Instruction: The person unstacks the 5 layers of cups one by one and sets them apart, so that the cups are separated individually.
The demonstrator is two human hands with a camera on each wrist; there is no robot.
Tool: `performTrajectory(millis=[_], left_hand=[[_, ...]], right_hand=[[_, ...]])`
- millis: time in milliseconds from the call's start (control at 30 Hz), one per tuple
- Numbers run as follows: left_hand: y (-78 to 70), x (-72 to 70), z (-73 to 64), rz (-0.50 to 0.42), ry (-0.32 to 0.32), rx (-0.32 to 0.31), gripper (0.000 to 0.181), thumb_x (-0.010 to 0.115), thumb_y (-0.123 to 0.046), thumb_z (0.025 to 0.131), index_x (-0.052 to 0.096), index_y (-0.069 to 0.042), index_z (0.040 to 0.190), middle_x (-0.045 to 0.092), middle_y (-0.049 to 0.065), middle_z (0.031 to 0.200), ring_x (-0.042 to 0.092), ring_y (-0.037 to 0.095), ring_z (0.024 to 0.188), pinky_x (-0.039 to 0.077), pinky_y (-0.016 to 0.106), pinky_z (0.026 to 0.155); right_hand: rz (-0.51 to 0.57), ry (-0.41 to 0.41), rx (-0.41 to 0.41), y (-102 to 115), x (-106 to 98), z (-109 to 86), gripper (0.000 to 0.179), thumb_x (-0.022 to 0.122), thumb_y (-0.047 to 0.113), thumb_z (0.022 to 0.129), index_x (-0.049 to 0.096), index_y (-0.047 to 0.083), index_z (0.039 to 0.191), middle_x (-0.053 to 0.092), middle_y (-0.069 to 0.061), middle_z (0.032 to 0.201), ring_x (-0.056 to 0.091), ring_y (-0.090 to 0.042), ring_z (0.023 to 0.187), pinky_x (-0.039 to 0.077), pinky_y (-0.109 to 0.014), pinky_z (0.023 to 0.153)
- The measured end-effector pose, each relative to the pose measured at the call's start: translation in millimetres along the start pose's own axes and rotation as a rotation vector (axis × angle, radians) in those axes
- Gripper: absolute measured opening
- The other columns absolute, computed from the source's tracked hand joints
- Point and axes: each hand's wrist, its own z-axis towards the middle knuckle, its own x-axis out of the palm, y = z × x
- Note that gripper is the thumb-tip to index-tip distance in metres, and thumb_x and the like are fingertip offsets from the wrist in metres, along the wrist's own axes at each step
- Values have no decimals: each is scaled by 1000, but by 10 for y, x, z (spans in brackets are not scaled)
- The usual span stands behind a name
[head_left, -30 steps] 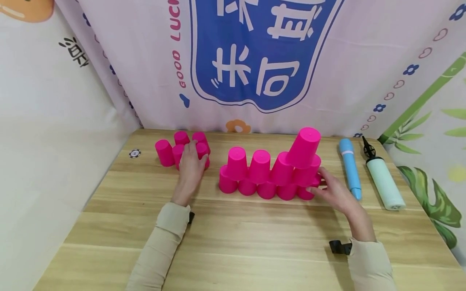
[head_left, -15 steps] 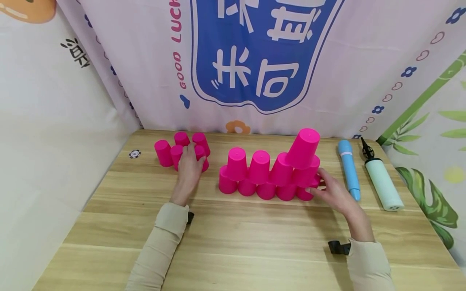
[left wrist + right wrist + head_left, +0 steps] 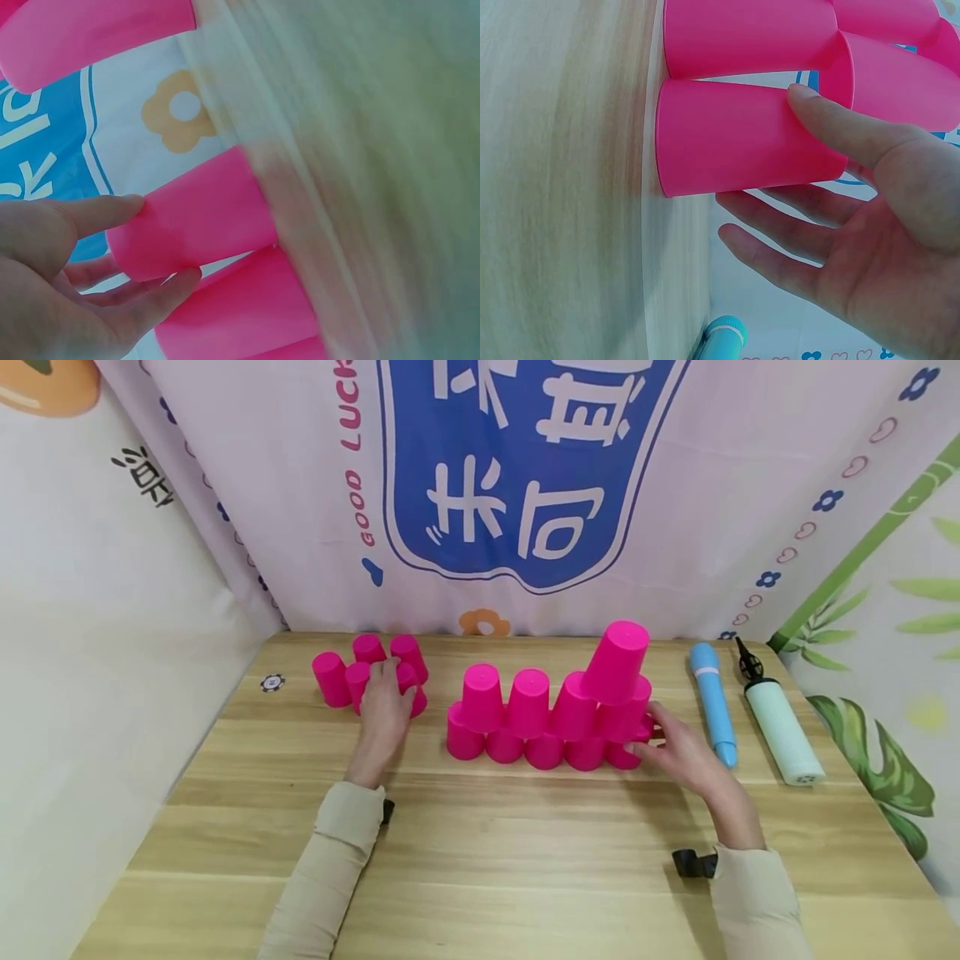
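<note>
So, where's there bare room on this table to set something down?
Bare: table before the cup stack, between the sleeves; also left of the left sleeve, nearer than the round chip. Crowded: the cups around the left hand, and right of the stack, with right hand, blue tube, pump.

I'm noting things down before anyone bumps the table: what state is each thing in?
Top cup: upside down, on the second row
Second-row cups: four, upside down
Bottom cups: five, upside down
Left-hand group of cups: upside down
Left hand: holding a cup
Right hand: touching an end cup
Blue tube: lying down
Pump: lying down
</note>
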Motion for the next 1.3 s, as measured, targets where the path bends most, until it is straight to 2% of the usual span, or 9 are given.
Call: performTrajectory(millis=[100,200,300,400,567,767,933,1133,1300], left_hand=[[-22,-103,-38,-17,-70,7,46,65,-8,90,49,4,130,47,23,128,56,43,106,49,57,82],[-107,-247,-77,-76,-215,76,34,66,-6,88,56,4,120,52,21,120,58,41,98,49,56,75],[-316,-383,-100,-193,-355,244,25,66,-2,88,60,4,111,57,21,111,57,37,93,49,47,73],[-682,-476,-118,-342,-393,433,24,67,-1,88,62,5,110,60,20,107,58,31,97,51,38,80],[-1405,-503,-192,-581,-205,599,35,68,-5,89,57,3,121,59,16,114,59,23,105,54,32,85],[-1995,-261,-191,-662,139,579,68,74,-17,85,38,-8,142,47,9,136,48,16,122,48,29,96],[-2229,-9,-184,-568,263,484,83,77,-31,82,29,-14,148,41,5,144,41,15,129,45,32,99],[-2342,171,-234,-535,326,377,82,77,-33,82,32,-11,147,45,7,140,47,18,124,50,30,92],[-2394,199,-277,-529,334,363,73,76,-25,83,38,-8,143,49,8,131,52,18,114,52,22,84]], right_hand=[[-15,11,-11,25,-31,48,58,70,18,89,41,2,136,59,-21,120,57,-38,107,50,-52,89],[-31,28,-9,56,-60,89,55,70,18,89,42,3,134,59,-20,119,57,-38,107,51,-52,88],[-41,42,0,69,-86,106,54,69,18,89,42,4,134,60,-20,119,57,-38,108,51,-52,88],[-43,30,3,66,-104,101,53,69,18,89,43,3,133,60,-20,118,57,-38,107,51,-52,88],[-28,-1,1,30,-90,59,54,70,19,89,43,2,133,60,-20,116,58,-38,105,51,-52,88],[-7,-4,-1,-5,-37,4,56,69,17,90,40,1,136,59,-21,118,58,-38,106,50,-52,89],[1,-10,-24,-15,-16,-10,55,68,16,90,41,2,135,60,-21,117,59,-38,105,50,-53,89],[15,-1,-25,1,6,-21,51,69,16,90,44,2,131,61,-20,114,60,-39,105,51,-52,88],[7,-7,-22,32,0,-20,51,70,14,89,44,2,131,61,-19,114,60,-38,105,51,-51,88]])
